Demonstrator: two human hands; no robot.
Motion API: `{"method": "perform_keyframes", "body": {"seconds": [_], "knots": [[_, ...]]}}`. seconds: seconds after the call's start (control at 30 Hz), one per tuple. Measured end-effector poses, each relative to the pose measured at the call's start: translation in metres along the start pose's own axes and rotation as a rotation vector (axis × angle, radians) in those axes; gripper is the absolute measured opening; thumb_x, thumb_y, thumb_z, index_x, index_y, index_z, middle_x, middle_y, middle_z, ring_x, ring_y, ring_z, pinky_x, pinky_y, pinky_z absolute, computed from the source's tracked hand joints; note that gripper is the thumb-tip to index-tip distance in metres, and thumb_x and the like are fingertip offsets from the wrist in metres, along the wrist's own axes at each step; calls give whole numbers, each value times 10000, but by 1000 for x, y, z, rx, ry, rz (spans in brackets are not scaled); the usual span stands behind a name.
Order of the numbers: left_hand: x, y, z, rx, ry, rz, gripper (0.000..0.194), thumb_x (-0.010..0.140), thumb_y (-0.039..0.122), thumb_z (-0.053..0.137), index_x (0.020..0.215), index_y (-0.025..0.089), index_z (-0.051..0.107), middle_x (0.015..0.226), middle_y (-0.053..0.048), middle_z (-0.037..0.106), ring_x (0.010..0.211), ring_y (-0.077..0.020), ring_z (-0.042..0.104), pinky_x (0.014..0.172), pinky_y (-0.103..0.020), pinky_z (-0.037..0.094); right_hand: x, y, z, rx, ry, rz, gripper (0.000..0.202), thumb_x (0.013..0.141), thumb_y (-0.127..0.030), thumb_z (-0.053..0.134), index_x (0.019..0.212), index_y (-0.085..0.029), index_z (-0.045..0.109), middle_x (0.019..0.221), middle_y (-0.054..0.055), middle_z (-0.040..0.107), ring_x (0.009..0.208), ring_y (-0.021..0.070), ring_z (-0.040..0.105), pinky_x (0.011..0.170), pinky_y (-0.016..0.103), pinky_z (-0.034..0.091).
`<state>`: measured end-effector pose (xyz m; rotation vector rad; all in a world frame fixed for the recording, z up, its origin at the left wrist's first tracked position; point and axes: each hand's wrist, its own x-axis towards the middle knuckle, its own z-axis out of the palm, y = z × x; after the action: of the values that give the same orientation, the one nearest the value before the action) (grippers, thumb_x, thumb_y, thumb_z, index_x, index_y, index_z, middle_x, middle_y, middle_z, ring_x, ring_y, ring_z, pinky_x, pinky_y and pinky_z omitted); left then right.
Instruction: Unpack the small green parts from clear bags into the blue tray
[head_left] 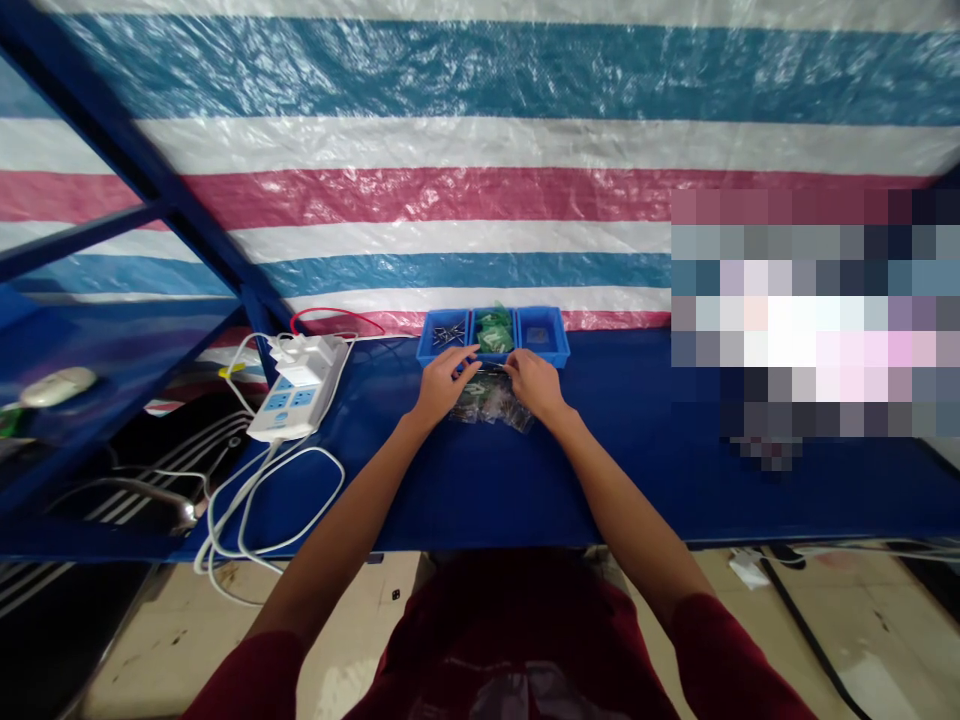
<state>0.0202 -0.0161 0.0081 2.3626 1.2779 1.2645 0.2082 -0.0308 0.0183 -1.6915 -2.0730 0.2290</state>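
Note:
My left hand (446,384) hovers at the front of the blue bins, fingers curved with a gap between thumb and forefinger; nothing shows in it. Opposite, my right hand (537,384) is closed in a pinch at a small, thin, shiny piece (501,366) too small to name. Under and between both hands lie clear plastic bags (491,402) with small dark pieces inside. The left blue bin (424,345) holds loose dark screws or similar metal pins (448,334). Green plastic bags (495,330) fill the middle bin. In the right bin (556,345) lies something small and clear.
A white power strip (294,400) with plugged-in chargers (302,358) stands to the left, its white cables (251,500) looping over the front edge of the blue table (465,490). Blue frame bars (202,250) rise at left. A striped plastic sheet (450,190) hangs behind. The right side is pixelated.

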Motion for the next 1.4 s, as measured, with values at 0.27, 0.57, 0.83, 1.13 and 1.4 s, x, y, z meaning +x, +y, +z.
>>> {"method": "perform_keyframes", "body": {"seconds": [0.27,0.57,0.83,1.13,1.4], "knots": [[-4,-3,5,6,-18,13,345,950,446,480,869,195,702,865,-57,719,815,-178,657,815,-305,502,-1,-2,9,138,52,-183,191,985,-262,433,1013,-188,607,1035,77,670,920,195,611,735,256,396],[-5,0,1,-3,58,-126,342,951,426,460,830,174,656,719,-17,681,641,-131,614,677,-235,481,18,-11,8,237,48,-306,197,971,-289,485,922,-182,643,908,47,693,852,171,610,734,240,374],[-5,3,7,-276,111,-151,253,847,400,634,789,163,700,755,-24,710,651,-138,625,676,-251,500,8,-5,24,480,212,-273,374,979,-382,422,783,-172,662,741,40,651,681,156,561,660,257,373],[-5,3,11,-491,91,-267,260,790,413,696,755,155,691,732,-29,693,641,-140,625,632,-251,502,2,-4,23,613,235,-222,405,940,-441,461,714,-173,663,674,27,635,613,144,537,617,256,369],[-4,6,11,-582,56,-256,268,890,442,578,877,175,558,798,-27,694,690,-140,661,696,-263,515,3,1,29,516,271,-86,491,956,-474,415,635,-183,646,574,19,613,561,153,547,587,268,347]]}}
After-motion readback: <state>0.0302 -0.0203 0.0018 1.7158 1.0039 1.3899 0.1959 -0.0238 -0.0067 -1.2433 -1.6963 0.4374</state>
